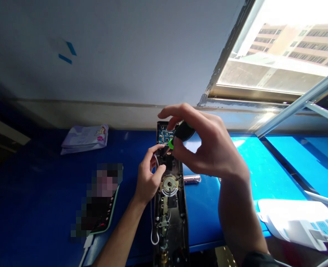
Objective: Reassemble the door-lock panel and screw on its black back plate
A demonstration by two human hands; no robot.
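Note:
A long black door-lock body (171, 215) lies open on the blue table (47, 178), with a brass round part (169, 183) in its middle and a blue circuit board (164, 135) at its far end. My right hand (205, 144) is closed around a screwdriver (180, 134) with a black and green handle, its tip pointing down into the lock. My left hand (149, 174) pinches a thin white wire (156, 161) beside the lock's left edge, fingers curled.
A phone (102, 207) lies left of the lock. A pack of tissues (84, 138) sits at the back left by the wall. A small metal cylinder (192, 179) lies right of the lock. White papers (294, 220) rest at the right edge. A window (280, 55) is behind.

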